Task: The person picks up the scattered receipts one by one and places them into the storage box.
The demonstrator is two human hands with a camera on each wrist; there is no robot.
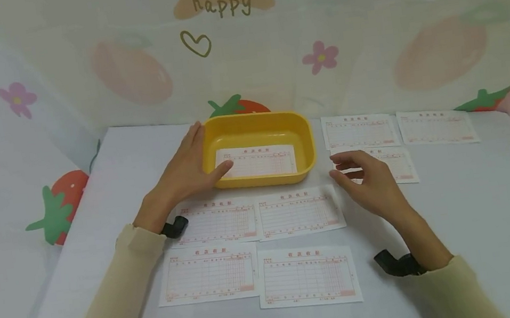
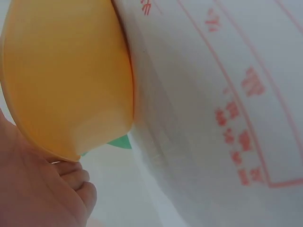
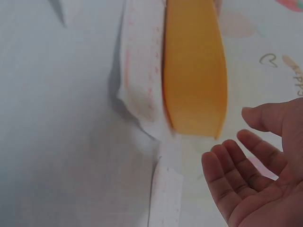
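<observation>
A yellow plastic basin (image 1: 262, 180) stands at the back of the table with a printed receipt slip (image 1: 260, 162) lying on its bottom. My left hand (image 1: 183, 168) holds the basin's left end, the thumb over the rim and the fingers along the outer wall. In the left wrist view the fingers (image 2: 75, 179) bend past the rim. To the right of the basin my right hand (image 1: 369, 181) hovers with loosely bent fingers, holding nothing. It partly covers a receipt slip (image 1: 398, 164). The right wrist view shows its fingers (image 3: 227, 175) apart from the basin.
Two slips (image 1: 300, 212) (image 1: 217, 222) lie just before the basin, with two more (image 1: 209, 275) (image 1: 306, 276) nearer me. At the back right lie further slips (image 1: 360, 130) (image 1: 437, 127). A patterned cloth (image 1: 242, 64) hangs behind the white table (image 1: 485, 220).
</observation>
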